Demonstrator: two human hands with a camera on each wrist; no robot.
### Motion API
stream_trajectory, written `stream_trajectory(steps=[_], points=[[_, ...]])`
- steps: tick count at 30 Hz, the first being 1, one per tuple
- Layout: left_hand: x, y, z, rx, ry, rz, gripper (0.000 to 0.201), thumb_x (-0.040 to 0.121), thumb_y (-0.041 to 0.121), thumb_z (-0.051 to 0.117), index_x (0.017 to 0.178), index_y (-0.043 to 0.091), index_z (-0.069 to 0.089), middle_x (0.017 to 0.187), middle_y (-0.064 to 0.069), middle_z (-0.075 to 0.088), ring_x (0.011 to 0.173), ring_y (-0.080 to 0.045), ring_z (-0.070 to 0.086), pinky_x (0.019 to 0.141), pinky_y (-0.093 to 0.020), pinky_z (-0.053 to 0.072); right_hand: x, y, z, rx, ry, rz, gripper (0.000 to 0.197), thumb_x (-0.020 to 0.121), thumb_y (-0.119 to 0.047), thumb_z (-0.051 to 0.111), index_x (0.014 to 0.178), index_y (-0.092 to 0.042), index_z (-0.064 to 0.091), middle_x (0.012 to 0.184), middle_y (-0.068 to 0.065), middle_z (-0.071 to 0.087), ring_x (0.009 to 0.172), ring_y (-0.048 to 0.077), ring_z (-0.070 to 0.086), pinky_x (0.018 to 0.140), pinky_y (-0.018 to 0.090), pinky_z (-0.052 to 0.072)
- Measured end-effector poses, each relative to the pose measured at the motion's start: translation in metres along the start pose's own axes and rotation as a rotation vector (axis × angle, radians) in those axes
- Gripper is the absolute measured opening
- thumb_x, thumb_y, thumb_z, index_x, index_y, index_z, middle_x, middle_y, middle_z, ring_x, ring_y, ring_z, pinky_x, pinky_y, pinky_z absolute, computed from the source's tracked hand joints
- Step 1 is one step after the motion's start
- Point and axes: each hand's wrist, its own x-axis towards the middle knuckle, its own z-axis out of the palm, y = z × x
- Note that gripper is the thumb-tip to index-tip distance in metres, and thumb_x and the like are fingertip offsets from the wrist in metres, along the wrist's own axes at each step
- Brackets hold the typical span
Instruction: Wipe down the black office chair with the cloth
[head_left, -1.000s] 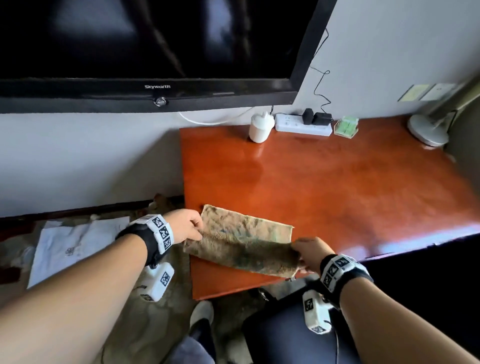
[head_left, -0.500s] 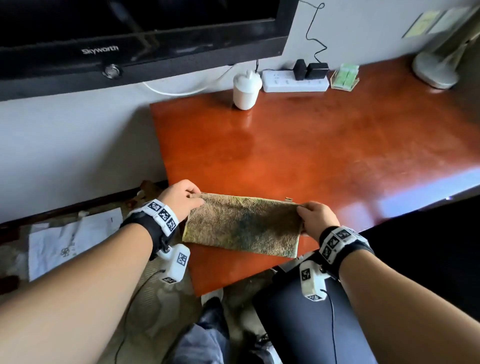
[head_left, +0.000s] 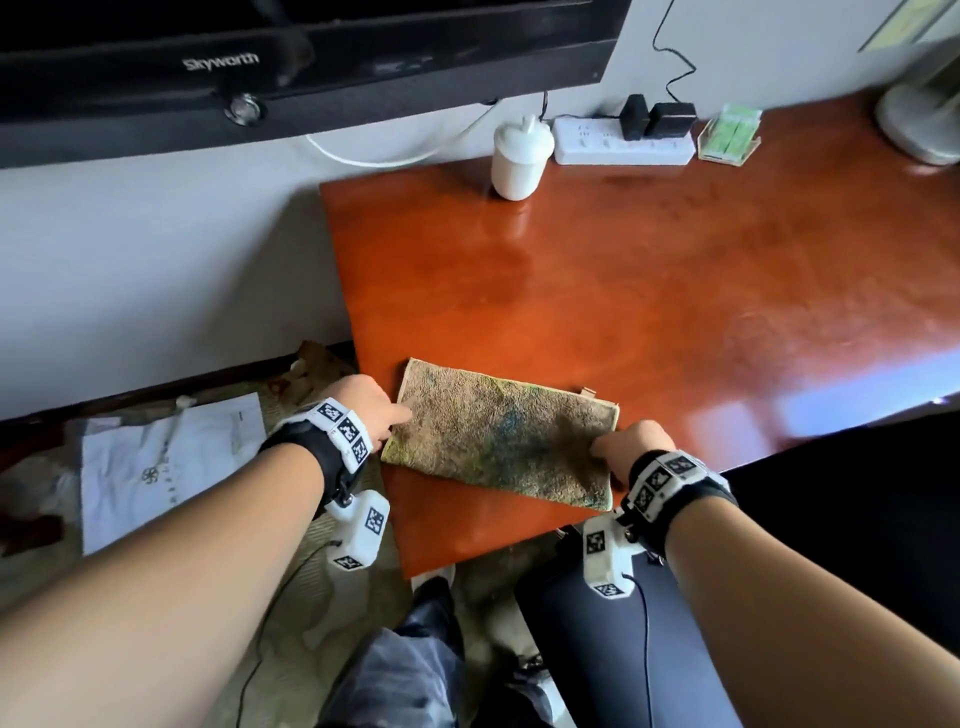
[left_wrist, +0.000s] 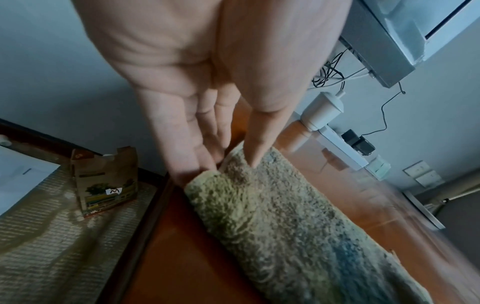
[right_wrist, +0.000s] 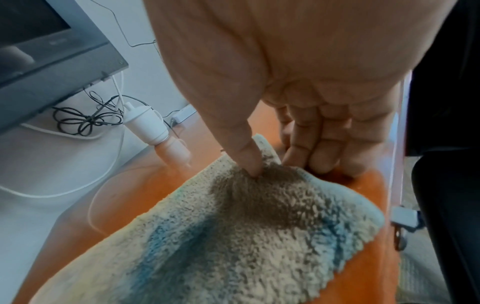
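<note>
Left hand and right hand each pinch opposite cloth ends, grip thumb-over-fingers.

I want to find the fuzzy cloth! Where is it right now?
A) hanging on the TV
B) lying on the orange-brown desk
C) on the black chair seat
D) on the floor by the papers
B: the cloth lies flat on the desk, with the left hand and right hand at its two ends.
</note>
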Motion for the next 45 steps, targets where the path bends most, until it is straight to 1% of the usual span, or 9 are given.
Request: stream_trajectory(steps=[4,7,12,21,25,31,35,40,45], points=[[-0.008,0.005,0.004,0.189,-0.009,-0.011,0.048,0.082,0.036,0.085,0.054,0.013,0.054,0.052,-0.003,0.055,0.049,-0.024,0.055,0.051,-0.026,0.042,-0.002,-0.004,0.003,-0.013,-0.030,-0.027,0.015,0.084,-0.020,0.075,0.088,-0.014,0.061,0.095,0.008,0.062,0.085,0.024,0.058,0.076,0.034,0.052],[-0.016,0.001,0.011,0.222,-0.006,0.018,0.052,0.084,0.028,0.085,0.056,0.014,0.044,0.054,-0.001,0.043,0.050,-0.020,0.042,0.048,-0.029,0.029,-0.007,-0.008,0.002,0.068,-0.030,-0.011,0.018,0.079,-0.018,0.075,0.086,-0.003,0.069,0.082,0.011,0.071,0.074,0.026,0.068,0.074,0.039,0.059],[-0.024,-0.013,0.016,-0.029,-0.059,-0.015,0.022,0.081,0.013,0.087,0.078,0.001,0.068,0.082,-0.018,0.073,0.076,-0.034,0.075,0.064,-0.047,0.065,-0.029,-0.039,-0.004,0.210,-0.016,-0.188,0.016,0.076,-0.009,0.068,0.092,-0.008,0.072,0.079,0.014,0.075,0.070,0.033,0.075,0.070,0.049,0.065],[-0.032,-0.019,0.008,-0.529,-0.131,-0.137,0.033,0.102,0.046,0.065,0.105,0.013,0.065,0.118,-0.023,0.070,0.096,-0.029,0.069,0.073,-0.047,0.065,-0.095,-0.117,0.057,0.283,-0.339,-0.417,0.042,0.080,-0.017,0.075,0.116,-0.013,0.054,0.087,0.017,0.074,0.067,0.034,0.075,0.065,0.058,0.063],[-0.029,-0.019,0.001,-0.463,-0.131,-0.134,0.046,0.099,0.062,0.059,0.106,0.017,0.060,0.106,-0.011,0.068,0.090,-0.028,0.072,0.075,-0.047,0.067,-0.096,-0.112,0.073,0.135,-0.473,-0.364,0.036,0.095,-0.042,0.070,0.117,-0.015,0.060,0.100,0.010,0.067,0.071,0.022,0.076,0.066,0.045,0.065],[-0.027,-0.020,0.005,-0.261,-0.301,-0.085,0.018,0.100,0.015,0.072,0.107,0.000,0.064,0.098,-0.021,0.067,0.086,-0.034,0.073,0.076,-0.050,0.066,-0.066,-0.082,0.079,-0.193,-0.357,-0.504,0.013,0.100,-0.023,0.058,0.111,-0.026,0.063,0.086,0.004,0.072,0.068,0.019,0.065,0.068,0.040,0.061],[-0.029,-0.022,0.001,-0.158,-0.446,-0.116,0.024,0.101,0.019,0.071,0.113,0.000,0.065,0.090,-0.016,0.074,0.074,-0.028,0.078,0.056,-0.035,0.063,-0.053,-0.074,0.072,-0.076,-0.448,-0.420,0.020,0.098,-0.018,0.060,0.115,-0.024,0.069,0.085,0.004,0.072,0.069,0.020,0.063,0.067,0.036,0.054],[-0.016,0.012,-0.034,-0.201,-0.149,-0.008,0.036,0.105,0.038,0.061,0.104,0.002,0.068,0.081,-0.010,0.075,0.057,-0.020,0.067,0.051,-0.027,0.054,-0.050,-0.090,0.024,0.277,-0.374,-0.362,0.017,0.102,-0.022,0.062,0.106,-0.007,0.069,0.086,0.012,0.072,0.072,0.027,0.066,0.067,0.041,0.055],[-0.012,0.097,-0.073,-0.548,0.098,0.319,0.016,0.103,0.039,0.061,0.109,0.024,0.064,0.100,-0.004,0.076,0.087,-0.027,0.076,0.075,-0.042,0.064,-0.056,-0.105,-0.058,0.384,-0.148,-0.409,0.025,0.102,-0.036,0.061,0.096,-0.012,0.066,0.088,0.010,0.069,0.074,0.026,0.062,0.062,0.035,0.050]])
